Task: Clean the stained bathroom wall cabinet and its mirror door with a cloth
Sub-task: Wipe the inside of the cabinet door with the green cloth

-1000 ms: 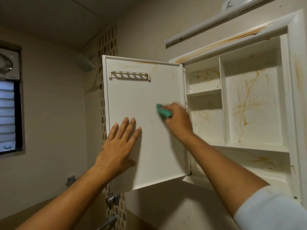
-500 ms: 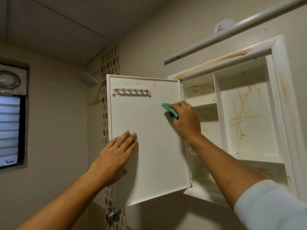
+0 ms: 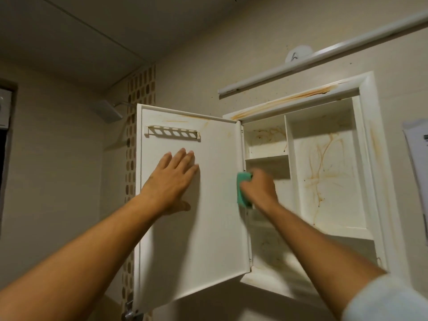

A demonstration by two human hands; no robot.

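Observation:
The white wall cabinet (image 3: 368, 158) hangs open, with orange-brown stains on its top frame, back panel and shelves. Its door (image 3: 215, 228) is swung out to the left, showing the white inner face with a slotted rack (image 3: 172, 133) near the top and faint stains above it. My left hand (image 3: 172, 181) lies flat on the door's middle, fingers apart. My right hand (image 3: 258, 187) presses a green cloth (image 3: 242, 188) against the door's hinge edge. The mirror side is hidden.
A long white tube light (image 3: 324, 56) runs along the wall above the cabinet. A shower head (image 3: 107, 111) juts out left of the door beside a mosaic tile strip (image 3: 140, 93). A paper sheet (image 3: 419, 154) hangs at the right edge. A metal tap (image 3: 129, 313) sits below the door.
My right hand has carried the cloth right and down from the door's upper middle to its hinge edge. My left hand has slid up the door. The camera tilted upward.

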